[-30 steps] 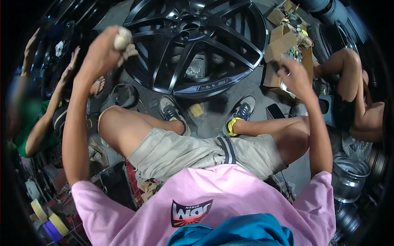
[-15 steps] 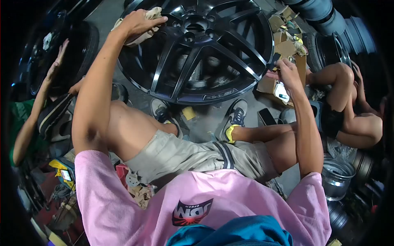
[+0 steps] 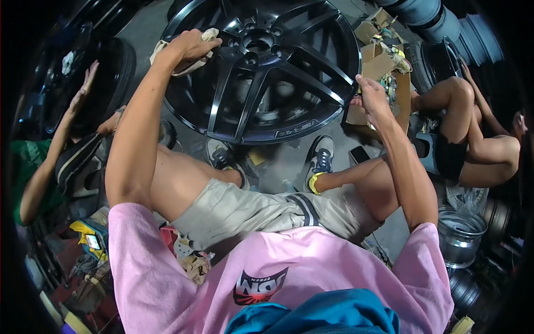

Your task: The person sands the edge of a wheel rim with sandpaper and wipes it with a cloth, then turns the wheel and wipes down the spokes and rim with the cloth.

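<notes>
The person's left hand (image 3: 188, 47) is lying over the left side of a black spoked wheel (image 3: 267, 68), which is filling the upper centre of the frame with its face showing to the camera; what is supporting it is staying out of sight. The left fingers are closing around a bunched pale cloth (image 3: 194, 64), which is spreading out beneath the hand and touching the wheel left of the hub. The right hand (image 3: 374, 100) is sitting at the wheel's right edge, its fingers bending toward the rim; whether they are gripping it or only touching it, one cannot tell.

Compared with one second earlier, when both hands were hanging apart from the wheel, the left is now bringing the cloth into contact with the spoked face and the right is meeting the opposite edge, so the wheel is lying between two working hands.

Just beside the right hand, an open cardboard box (image 3: 377, 62) is standing on the grey floor (image 3: 278, 161). A co-worker's hand (image 3: 83, 92) is rising at the left of the frame; another person (image 3: 464, 111) is sitting at the right.
</notes>
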Demonstrator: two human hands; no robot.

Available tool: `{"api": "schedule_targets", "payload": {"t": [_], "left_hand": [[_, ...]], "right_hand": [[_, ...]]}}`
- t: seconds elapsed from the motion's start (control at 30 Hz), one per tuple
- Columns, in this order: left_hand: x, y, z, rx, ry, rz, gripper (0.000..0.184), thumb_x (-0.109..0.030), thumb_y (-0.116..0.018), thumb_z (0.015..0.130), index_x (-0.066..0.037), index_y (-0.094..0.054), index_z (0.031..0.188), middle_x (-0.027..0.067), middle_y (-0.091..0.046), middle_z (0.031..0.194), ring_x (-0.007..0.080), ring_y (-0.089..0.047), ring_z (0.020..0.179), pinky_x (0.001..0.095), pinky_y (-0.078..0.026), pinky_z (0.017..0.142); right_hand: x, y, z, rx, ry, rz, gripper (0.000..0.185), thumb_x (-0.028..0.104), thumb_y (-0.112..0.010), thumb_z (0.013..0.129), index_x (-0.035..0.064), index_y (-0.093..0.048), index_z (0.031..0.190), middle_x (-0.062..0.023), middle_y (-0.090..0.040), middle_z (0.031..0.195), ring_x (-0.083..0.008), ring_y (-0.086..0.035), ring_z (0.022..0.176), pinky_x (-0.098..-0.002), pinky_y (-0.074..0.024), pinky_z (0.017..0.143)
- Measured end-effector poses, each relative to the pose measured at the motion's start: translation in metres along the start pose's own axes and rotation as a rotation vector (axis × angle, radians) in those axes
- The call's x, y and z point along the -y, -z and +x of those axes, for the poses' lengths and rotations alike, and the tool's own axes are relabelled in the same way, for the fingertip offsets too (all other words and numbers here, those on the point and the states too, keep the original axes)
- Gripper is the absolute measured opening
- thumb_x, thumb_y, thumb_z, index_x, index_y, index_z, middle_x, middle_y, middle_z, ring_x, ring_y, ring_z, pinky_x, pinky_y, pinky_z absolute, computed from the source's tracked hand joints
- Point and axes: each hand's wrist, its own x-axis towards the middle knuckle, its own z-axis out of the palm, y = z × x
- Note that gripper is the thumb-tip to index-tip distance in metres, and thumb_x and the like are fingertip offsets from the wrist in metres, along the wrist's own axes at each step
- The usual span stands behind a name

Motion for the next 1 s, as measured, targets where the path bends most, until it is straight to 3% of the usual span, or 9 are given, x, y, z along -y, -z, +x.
{"api": "schedule_targets", "payload": {"t": [0.03, 0.13, 0.3, 0.43, 0.5, 0.63, 0.83, 0.9, 1.0], "left_hand": [[-0.001, 0.003, -0.002, 0.081, 0.073, -0.053, 0.078, -0.074, -0.062, 0.096, -0.002, -0.083, 0.117, 0.0268, -0.080, 0.114, 0.0483, -0.075, 0.114, 0.0533, -0.057, 0.104], [-0.010, 0.001, -0.011, -0.015, 0.070, 0.044, 0.077, -0.073, -0.060, 0.100, 0.000, -0.081, 0.115, 0.0310, -0.079, 0.105, 0.0510, -0.076, 0.109, 0.0531, -0.058, 0.100], [-0.021, 0.007, -0.010, 0.072, 0.107, -0.004, 0.077, -0.074, -0.060, 0.098, -0.005, -0.081, 0.126, 0.0300, -0.077, 0.125, 0.0497, -0.071, 0.125, 0.0535, -0.055, 0.108], [-0.014, 0.002, -0.008, 0.071, 0.140, -0.053, 0.078, -0.075, -0.061, 0.096, -0.006, -0.081, 0.126, 0.0294, -0.077, 0.125, 0.0481, -0.072, 0.123, 0.0515, -0.055, 0.108], [-0.017, 0.002, -0.012, 0.008, 0.113, -0.125, 0.081, -0.076, -0.064, 0.096, 0.002, -0.082, 0.112, 0.0307, -0.079, 0.104, 0.0446, -0.078, 0.105, 0.0489, -0.057, 0.099], [-0.020, 0.009, -0.013, 0.041, 0.167, -0.084, 0.077, -0.077, -0.067, 0.092, -0.005, -0.085, 0.112, 0.0263, -0.081, 0.112, 0.0423, -0.078, 0.111, 0.0476, -0.057, 0.101], [-0.013, 0.006, -0.012, 0.018, 0.148, -0.164, 0.092, -0.088, -0.072, 0.080, -0.001, -0.086, 0.108, 0.0241, -0.082, 0.107, 0.0393, -0.079, 0.107, 0.0467, -0.059, 0.098], [-0.014, 0.002, -0.013, -0.021, 0.125, -0.163, 0.092, -0.088, -0.074, 0.079, 0.001, -0.086, 0.102, 0.0186, -0.083, 0.099, 0.0336, -0.080, 0.101, 0.0438, -0.059, 0.098], [-0.020, 0.005, -0.015, -0.030, 0.115, -0.104, 0.102, -0.093, -0.070, 0.079, 0.004, -0.084, 0.107, 0.0231, -0.082, 0.106, 0.0412, -0.079, 0.108, 0.0487, -0.058, 0.103]], "right_hand": [[-0.001, 0.001, 0.005, -0.001, 0.039, 0.001, 0.038, 0.031, -0.062, 0.113, -0.0061, -0.070, 0.115, -0.0115, -0.075, 0.093, -0.0183, -0.069, 0.068, -0.0328, -0.0594, 0.060], [0.001, 0.003, 0.029, -0.063, 0.080, -0.054, 0.040, 0.032, -0.065, 0.112, -0.0067, -0.072, 0.110, -0.0093, -0.072, 0.085, -0.0160, -0.063, 0.061, -0.0323, -0.0552, 0.055], [0.020, 0.008, 0.098, -0.175, 0.206, -0.262, 0.041, 0.035, -0.069, 0.109, -0.0055, -0.076, 0.106, -0.0054, -0.066, 0.075, -0.0144, -0.057, 0.054, -0.0326, -0.0476, 0.051], [0.027, 0.011, 0.113, -0.086, 0.170, -0.144, 0.041, 0.036, -0.072, 0.108, -0.0043, -0.078, 0.107, -0.0033, -0.065, 0.074, -0.0128, -0.057, 0.055, -0.0319, -0.0458, 0.051], [0.032, 0.015, 0.104, -0.015, 0.153, -0.117, 0.042, 0.038, -0.074, 0.107, -0.0034, -0.077, 0.108, -0.0048, -0.069, 0.080, -0.0128, -0.063, 0.062, -0.0312, -0.0506, 0.055], [0.034, 0.014, 0.085, -0.010, 0.111, -0.060, 0.032, 0.033, -0.071, 0.110, 0.0018, -0.075, 0.108, 0.0000, -0.069, 0.081, -0.0077, -0.063, 0.062, -0.0225, -0.0518, 0.058], [0.012, 0.061, 0.074, -0.066, 0.285, -0.061, 0.039, 0.036, -0.072, 0.108, -0.0025, -0.073, 0.103, -0.0104, -0.074, 0.083, -0.0175, -0.074, 0.069, -0.0308, -0.0597, 0.064], [-0.003, 0.074, 0.064, -0.205, 0.372, -0.455, 0.038, 0.035, -0.071, 0.108, -0.0023, -0.072, 0.100, -0.0106, -0.074, 0.076, -0.0178, -0.075, 0.065, -0.0323, -0.0583, 0.061], [-0.026, 0.071, 0.026, -0.110, 0.288, -0.621, 0.037, 0.034, -0.071, 0.106, -0.0028, -0.072, 0.099, -0.0111, -0.074, 0.072, -0.0180, -0.074, 0.060, -0.0353, -0.0576, 0.061]]}}
